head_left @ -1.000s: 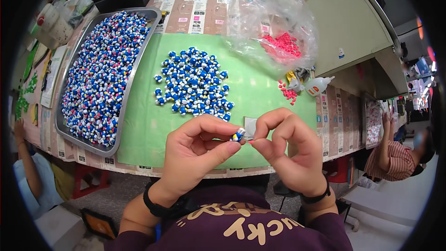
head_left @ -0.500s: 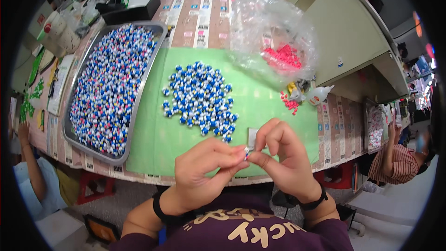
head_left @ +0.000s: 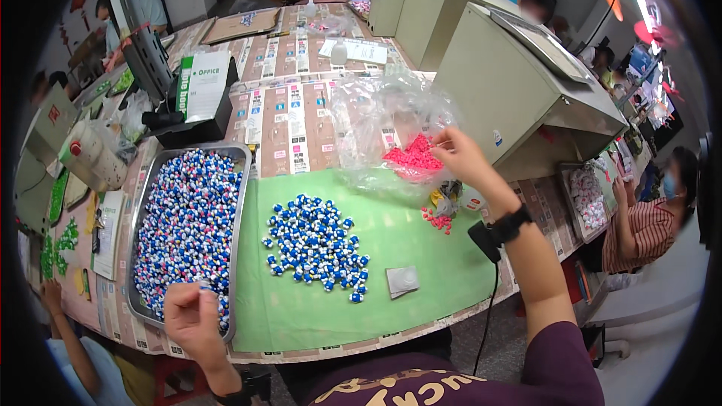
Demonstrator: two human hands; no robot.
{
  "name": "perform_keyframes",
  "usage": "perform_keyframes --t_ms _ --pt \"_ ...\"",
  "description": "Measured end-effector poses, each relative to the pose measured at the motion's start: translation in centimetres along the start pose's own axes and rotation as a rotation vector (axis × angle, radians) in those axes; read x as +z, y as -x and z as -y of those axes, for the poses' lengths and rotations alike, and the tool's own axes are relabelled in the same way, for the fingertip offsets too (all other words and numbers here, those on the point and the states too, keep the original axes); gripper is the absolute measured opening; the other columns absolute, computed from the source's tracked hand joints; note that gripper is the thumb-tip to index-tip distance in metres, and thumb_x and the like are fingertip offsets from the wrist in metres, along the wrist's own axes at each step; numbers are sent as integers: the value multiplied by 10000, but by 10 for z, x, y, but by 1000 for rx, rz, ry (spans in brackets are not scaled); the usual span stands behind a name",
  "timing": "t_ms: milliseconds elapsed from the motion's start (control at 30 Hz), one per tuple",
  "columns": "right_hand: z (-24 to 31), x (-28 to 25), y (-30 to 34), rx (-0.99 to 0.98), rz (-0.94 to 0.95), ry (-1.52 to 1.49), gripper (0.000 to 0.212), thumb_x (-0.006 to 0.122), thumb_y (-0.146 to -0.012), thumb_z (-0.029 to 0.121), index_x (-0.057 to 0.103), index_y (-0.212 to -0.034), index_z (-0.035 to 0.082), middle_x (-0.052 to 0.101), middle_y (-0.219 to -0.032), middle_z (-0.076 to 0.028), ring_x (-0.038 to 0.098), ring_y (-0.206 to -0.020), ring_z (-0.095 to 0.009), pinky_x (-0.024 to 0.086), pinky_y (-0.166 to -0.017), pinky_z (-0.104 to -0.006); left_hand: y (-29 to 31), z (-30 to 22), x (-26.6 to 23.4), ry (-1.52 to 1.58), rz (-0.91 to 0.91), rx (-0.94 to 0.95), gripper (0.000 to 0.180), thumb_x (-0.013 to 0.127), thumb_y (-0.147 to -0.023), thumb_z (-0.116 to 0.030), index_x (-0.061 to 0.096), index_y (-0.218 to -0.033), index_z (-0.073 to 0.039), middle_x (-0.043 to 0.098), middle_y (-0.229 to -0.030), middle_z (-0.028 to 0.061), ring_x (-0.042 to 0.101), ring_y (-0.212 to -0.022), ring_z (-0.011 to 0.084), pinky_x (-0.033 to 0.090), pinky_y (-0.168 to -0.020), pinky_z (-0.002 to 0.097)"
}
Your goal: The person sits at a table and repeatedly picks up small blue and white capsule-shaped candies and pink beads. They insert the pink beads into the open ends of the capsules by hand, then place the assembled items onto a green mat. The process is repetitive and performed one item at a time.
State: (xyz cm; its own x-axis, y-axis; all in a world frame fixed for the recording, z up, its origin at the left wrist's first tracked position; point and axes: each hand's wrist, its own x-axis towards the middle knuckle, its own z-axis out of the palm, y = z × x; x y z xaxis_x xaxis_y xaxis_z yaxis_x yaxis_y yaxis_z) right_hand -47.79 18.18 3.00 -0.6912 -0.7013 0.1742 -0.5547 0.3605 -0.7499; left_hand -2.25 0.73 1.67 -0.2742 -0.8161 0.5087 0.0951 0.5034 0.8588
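My left hand [head_left: 194, 323] hangs over the near right corner of a metal tray [head_left: 246, 173], thumb and fingers pinched, with a tiny whitish bit at the fingertips. The tray is full of small blue-and-white figure pieces [head_left: 188, 218], many with pink bits. Reaching far to the right, my right hand [head_left: 457, 155] has its fingers drawn together beside the small pink pieces [head_left: 414, 158] in a clear plastic bag [head_left: 361, 116]. What those fingertips hold, if anything, is too small to see. A loose pile of blue-and-white pieces [head_left: 316, 240] lies on the green mat [head_left: 301, 323] between my hands.
A small white square pad [head_left: 403, 282] lies on the mat. Loose pink pieces [head_left: 436, 220] and a white bottle [head_left: 472, 199] are near the bag. Behind the tray stands a black box with notebooks [head_left: 201, 94]. Pale metal cabinets [head_left: 519, 90] edge the right; co-workers sit around.
My hands have parted: the left went left to the tray with the small piece it held, the right went forward to the pink pieces. The view has tilted up, uncovering the white pad.
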Motion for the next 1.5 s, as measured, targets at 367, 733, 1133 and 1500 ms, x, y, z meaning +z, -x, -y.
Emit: perform_keyframes --t_ms 367,733,1133,1500 --pt "-58 49 -54 -4 141 619 440 595 -899 340 609 -1127 -36 558 -1187 -281 539 -1122 -428 433 -981 -471 -11 -19 22 -345 81 -167 413 665 -825 35 572 -1219 -47 527 -1276 93 575 -928 144 504 -674 250" --pt "-28 70 -34 -171 30 774 561 522 -923 505 627 -1095 -19 538 -1182 -228 516 -1104 -389 419 -969 -471 -13 0 155 -530 582 132 538 735 -830 -297 560 -1279 -59 459 -1397 175 364 -1340 401 234 -1101 586" --pt "-23 81 -36 -274 41 733 472 522 -958 415 664 -834 -19 646 -845 -222 664 -748 -373 544 -657 -453 -29 38 180 -777 770 1 665 647 -859 -522 513 -1373 -121 347 -1499 191 229 -1424 411 78 -1109 688" --pt "-33 65 -48 -82 -42 455 567 549 -924 535 693 -802 1 669 -744 -250 674 -653 -343 510 -578 -468 -18 42 165 -699 904 137 546 631 -889 -449 558 -1315 -115 413 -1467 142 310 -1401 356 132 -1153 590"
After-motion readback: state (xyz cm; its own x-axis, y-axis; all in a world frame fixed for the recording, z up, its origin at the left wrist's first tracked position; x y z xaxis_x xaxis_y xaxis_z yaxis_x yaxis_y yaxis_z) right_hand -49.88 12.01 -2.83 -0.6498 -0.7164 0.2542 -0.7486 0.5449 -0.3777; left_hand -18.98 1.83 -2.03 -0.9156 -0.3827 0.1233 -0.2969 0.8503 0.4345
